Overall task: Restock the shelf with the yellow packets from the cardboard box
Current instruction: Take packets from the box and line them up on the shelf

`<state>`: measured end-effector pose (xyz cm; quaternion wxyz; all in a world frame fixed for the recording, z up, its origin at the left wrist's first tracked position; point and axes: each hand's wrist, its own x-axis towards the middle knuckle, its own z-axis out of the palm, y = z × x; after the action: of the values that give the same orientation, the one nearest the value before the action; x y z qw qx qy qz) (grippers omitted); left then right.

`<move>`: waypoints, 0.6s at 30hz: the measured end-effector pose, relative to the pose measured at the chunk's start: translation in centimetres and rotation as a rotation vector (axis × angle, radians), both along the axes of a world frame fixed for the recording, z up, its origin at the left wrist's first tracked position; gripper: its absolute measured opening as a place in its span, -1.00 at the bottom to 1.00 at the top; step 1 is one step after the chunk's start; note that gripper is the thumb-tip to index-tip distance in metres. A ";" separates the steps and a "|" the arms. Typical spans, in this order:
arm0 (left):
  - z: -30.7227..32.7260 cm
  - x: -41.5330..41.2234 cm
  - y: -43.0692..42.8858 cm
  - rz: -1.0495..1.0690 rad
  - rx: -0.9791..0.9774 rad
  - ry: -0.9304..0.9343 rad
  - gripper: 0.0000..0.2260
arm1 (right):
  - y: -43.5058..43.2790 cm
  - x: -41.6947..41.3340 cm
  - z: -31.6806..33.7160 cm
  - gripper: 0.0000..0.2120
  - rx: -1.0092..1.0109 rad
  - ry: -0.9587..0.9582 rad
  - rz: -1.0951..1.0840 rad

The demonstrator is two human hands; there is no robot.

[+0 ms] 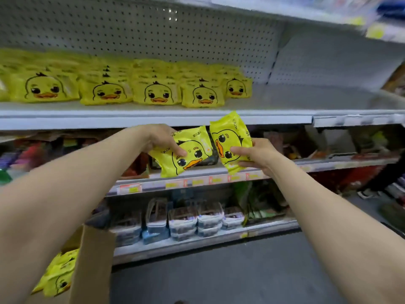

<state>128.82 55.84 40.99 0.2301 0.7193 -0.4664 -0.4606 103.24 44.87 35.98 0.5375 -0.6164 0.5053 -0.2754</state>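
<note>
My left hand (162,139) grips a yellow duck-face packet (188,151), tilted, just below the white shelf's front edge (153,119). My right hand (256,156) holds a second yellow packet (230,141), turned on its side, right beside the first. On the shelf stand several rows of the same yellow packets (153,91), filling its left and middle. The shelf's right part (306,95) is bare. At the bottom left the cardboard box (92,264) holds more yellow packets (59,275).
A perforated white back panel (153,29) rises behind the shelf, with another shelf (328,12) overhead. Lower shelves carry mixed goods and stacked plastic tubs (197,220). Grey floor (241,277) lies below. Someone's shoe (368,193) shows at the far right.
</note>
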 end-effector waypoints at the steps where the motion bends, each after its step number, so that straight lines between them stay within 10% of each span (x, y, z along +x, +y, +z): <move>1: 0.5 -0.4 -2.1 -0.026 -0.024 -0.029 -0.46 | -1.4 -0.6 0.8 -0.80 -0.008 -0.018 -0.029; 7: 3.3 -2.3 -13.6 -0.193 0.023 -0.015 0.11 | -9.5 -5.1 5.0 -0.74 -0.055 -0.053 -0.195; 18: 5.6 -5.5 -24.1 -0.316 -0.104 -0.174 -0.22 | -20.1 -7.5 7.2 -0.66 -0.133 0.045 -0.220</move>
<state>123.30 31.76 46.60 0.1505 0.6613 -0.6150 -0.4023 95.73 24.81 43.22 0.4506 -0.5975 0.5626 -0.3514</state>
